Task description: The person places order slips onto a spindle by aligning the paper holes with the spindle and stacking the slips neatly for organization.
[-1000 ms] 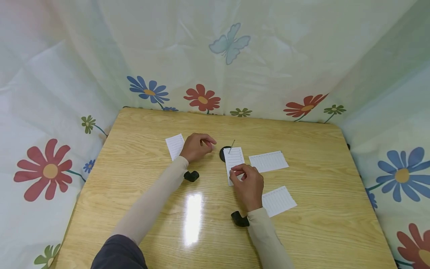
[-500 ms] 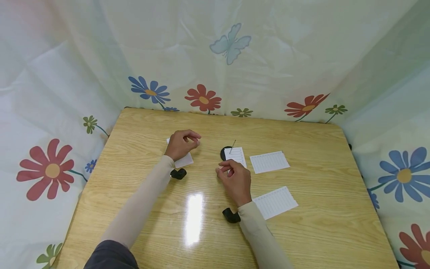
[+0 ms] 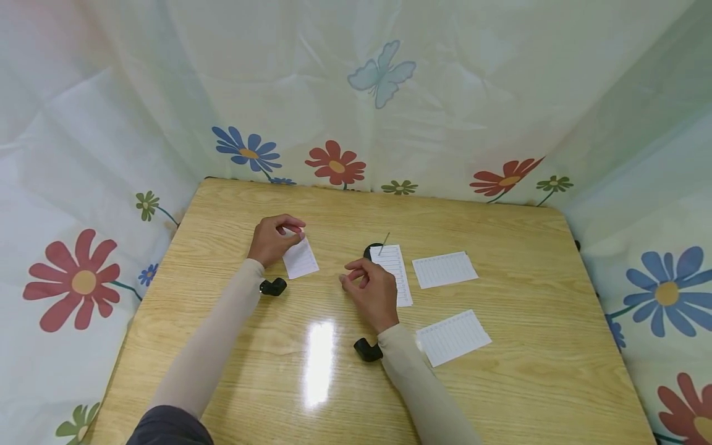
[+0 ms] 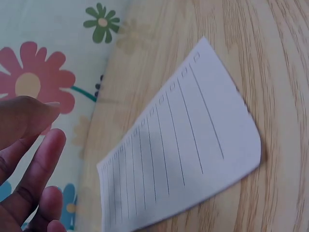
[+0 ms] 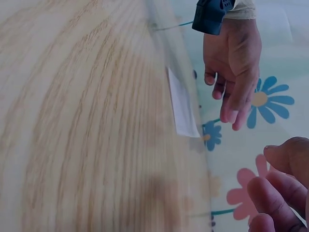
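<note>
My left hand (image 3: 272,241) hovers over a white ruled paper card (image 3: 303,261) at the left of the table. In the left wrist view the card (image 4: 169,145) lies beside the loosely bent fingers, its printed lines and small boxes showing, one edge curving up. Nothing is held in that hand. My right hand (image 3: 374,295), also holding nothing, is raised just left of another ruled card (image 3: 396,278), with its fingers loosely bent. This card overlaps a black round base (image 3: 368,252), and a thin rod (image 3: 385,243) rises at its far end.
Two more white ruled cards lie to the right, a farther one (image 3: 445,270) and a nearer one (image 3: 453,338). The wooden table (image 3: 528,278) is bordered by a flower-print curtain (image 3: 434,111) at the back and sides. Black wrist-camera mounts (image 3: 272,287) protrude beside the wrists.
Both hands have moved left. My left hand has come over the left card from the middle. My right hand has left its place above the middle card, now more exposed.
</note>
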The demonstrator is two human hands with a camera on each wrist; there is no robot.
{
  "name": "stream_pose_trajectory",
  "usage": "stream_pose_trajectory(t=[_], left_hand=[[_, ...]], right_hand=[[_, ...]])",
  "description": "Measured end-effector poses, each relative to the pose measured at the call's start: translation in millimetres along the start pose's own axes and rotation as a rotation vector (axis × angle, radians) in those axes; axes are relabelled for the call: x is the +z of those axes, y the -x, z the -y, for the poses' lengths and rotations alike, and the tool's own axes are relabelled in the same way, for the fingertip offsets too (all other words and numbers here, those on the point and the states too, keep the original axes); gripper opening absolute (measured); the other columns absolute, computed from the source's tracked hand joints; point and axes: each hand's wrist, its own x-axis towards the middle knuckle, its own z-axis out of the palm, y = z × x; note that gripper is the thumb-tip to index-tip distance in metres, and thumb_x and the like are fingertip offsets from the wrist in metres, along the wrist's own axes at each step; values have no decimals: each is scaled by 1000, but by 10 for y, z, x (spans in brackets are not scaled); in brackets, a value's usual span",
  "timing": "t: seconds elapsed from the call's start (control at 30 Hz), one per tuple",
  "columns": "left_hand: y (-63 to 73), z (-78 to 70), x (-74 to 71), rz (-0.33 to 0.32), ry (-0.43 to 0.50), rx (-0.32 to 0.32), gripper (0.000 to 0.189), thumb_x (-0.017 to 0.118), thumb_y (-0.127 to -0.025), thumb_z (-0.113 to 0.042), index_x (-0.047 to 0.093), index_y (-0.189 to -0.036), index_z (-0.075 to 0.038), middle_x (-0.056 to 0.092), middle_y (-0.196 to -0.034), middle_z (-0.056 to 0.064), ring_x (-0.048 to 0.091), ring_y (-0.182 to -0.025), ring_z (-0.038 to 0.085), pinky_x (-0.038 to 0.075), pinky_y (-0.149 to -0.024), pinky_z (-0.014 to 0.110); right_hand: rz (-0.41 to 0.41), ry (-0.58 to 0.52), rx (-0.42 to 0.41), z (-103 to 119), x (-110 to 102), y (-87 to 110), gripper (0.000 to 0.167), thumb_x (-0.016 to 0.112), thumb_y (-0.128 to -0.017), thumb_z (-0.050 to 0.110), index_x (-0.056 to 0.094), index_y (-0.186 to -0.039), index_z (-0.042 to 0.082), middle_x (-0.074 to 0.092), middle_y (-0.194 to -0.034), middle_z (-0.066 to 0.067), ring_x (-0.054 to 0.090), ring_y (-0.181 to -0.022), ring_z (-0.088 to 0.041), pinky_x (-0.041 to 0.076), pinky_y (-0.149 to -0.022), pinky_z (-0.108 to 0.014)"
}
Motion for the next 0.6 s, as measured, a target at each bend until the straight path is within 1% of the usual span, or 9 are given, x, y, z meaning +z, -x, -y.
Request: stream_pose_trajectory(t=[0.17,0.43,0.6], left_hand=[[17,55,-101,-22,-22,-36,25,82,-94,-14,79,-118,-11,78,-113,13,60,-107,36,43,-92,36],[3,173,-210,-72,-42,-87,27,82,-94,-12,79,-121,-13,79,-114,12,58,-99,30,43,-89,36],[-19,254,-271,-86,-41,-111,27,82,-93,-10,79,-120,-12,78,-116,13,60,-105,31,42,-93,36]], right_hand=[[28,-9,17,19,89,-52,21,88,-89,21,80,-106,11,77,-83,2,54,-63,-9,41,-59,-25],[84,-6,37,13,273,-163,22,87,-89,22,80,-108,13,79,-85,2,61,-66,-11,46,-61,-27],[106,-13,67,21,378,-214,23,88,-88,23,80,-108,13,78,-85,3,61,-64,-10,46,-59,-27]])
